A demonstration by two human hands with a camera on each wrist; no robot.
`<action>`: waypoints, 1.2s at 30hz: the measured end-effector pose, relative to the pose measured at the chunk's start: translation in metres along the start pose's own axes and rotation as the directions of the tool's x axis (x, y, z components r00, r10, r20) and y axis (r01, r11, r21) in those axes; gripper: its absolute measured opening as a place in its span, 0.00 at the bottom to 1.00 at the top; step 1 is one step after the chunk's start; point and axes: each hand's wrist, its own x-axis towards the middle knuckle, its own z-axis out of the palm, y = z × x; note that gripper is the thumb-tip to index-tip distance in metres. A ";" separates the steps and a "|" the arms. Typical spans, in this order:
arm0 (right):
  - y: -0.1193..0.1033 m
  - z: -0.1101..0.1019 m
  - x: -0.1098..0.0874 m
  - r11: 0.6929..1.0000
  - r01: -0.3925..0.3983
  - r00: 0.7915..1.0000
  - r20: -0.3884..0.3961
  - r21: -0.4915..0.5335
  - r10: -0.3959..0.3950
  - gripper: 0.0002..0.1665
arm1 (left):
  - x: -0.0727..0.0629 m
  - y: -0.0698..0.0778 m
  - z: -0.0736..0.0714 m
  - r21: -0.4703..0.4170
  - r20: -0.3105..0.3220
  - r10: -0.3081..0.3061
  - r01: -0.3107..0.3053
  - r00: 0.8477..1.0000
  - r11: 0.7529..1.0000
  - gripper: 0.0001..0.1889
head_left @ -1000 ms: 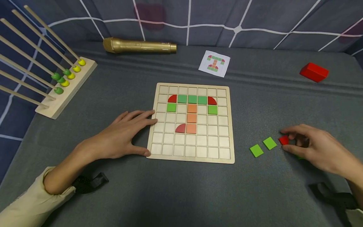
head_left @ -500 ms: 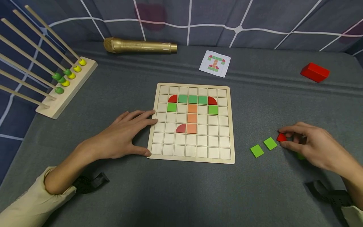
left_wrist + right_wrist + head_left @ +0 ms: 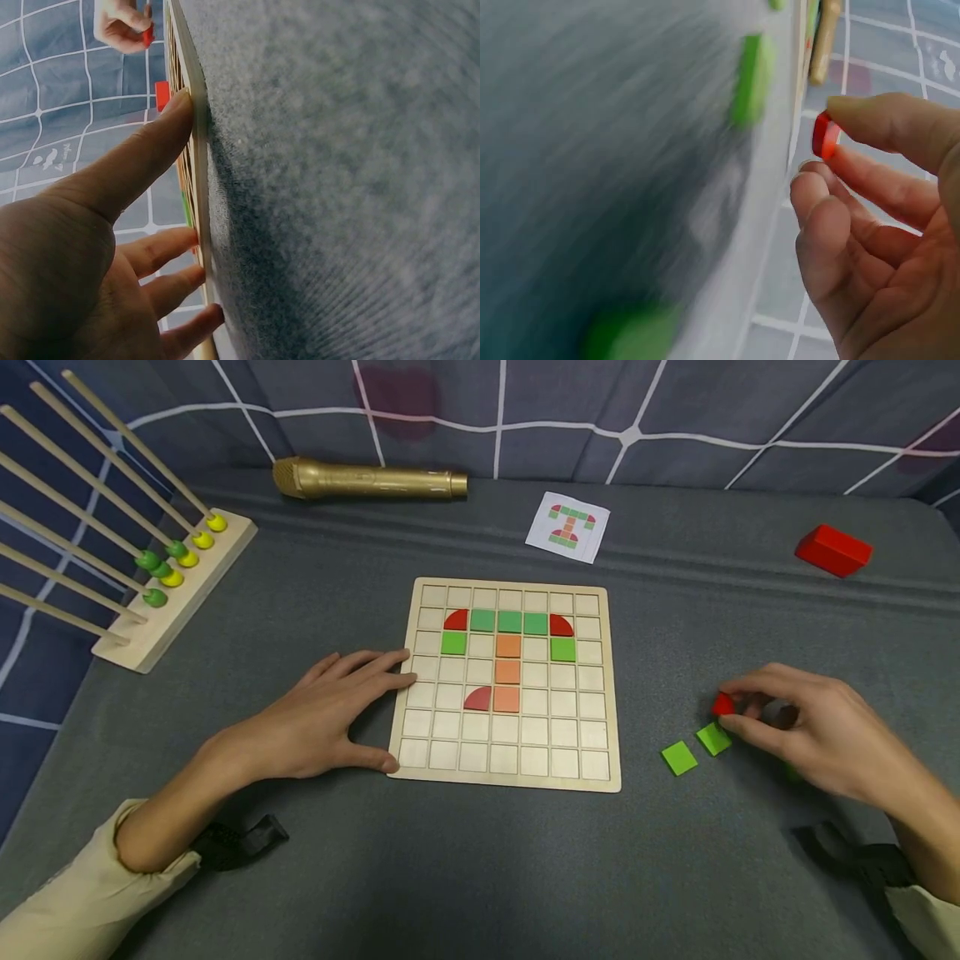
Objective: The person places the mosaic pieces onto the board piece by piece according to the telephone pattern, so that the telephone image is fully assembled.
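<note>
My right hand (image 3: 817,727) pinches a small red tile (image 3: 722,704) between thumb and index finger, held off the table beside two light-green square tiles (image 3: 678,758). In the right wrist view the red tile (image 3: 825,136) shows edge-on, its other fingers loosely bent. Another green tile (image 3: 792,772) is mostly hidden under that hand. A wooden grid board (image 3: 540,752) lies flat in the middle, with red quarter-round, green and orange tiles (image 3: 507,672) in its cells. My left hand (image 3: 322,714) has its fingers spread, thumb and fingertips touching the board's left edge.
A white pattern card (image 3: 567,528) lies behind the board. A gold microphone (image 3: 371,482) sits at the back, a red block (image 3: 833,551) at the back right. On the left stands a wooden rod stand (image 3: 180,585) with green and yellow beads. A tiled-pattern cloth backs the grey table.
My right hand has lifted the red tile and carried it a little left and away from me, uncovering nothing new clearly. The left hand and board stay put.
</note>
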 end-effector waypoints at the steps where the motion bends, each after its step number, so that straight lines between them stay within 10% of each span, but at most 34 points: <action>1: -0.005 0.000 0.004 1.000 0.007 1.000 0.003 0.024 -0.007 0.21 | 0.000 0.000 0.000 0.001 0.000 -0.002 0.002 1.000 1.000 0.49; 15: -0.076 0.019 0.061 0.950 0.167 0.972 0.115 0.262 -0.203 0.21 | 0.001 0.000 -0.001 0.006 0.006 -0.002 0.002 1.000 1.000 0.50; 36: -0.118 0.058 0.100 0.963 0.193 0.945 0.227 0.188 -0.234 0.09 | 0.000 0.000 0.000 0.010 0.002 -0.001 0.001 1.000 1.000 0.49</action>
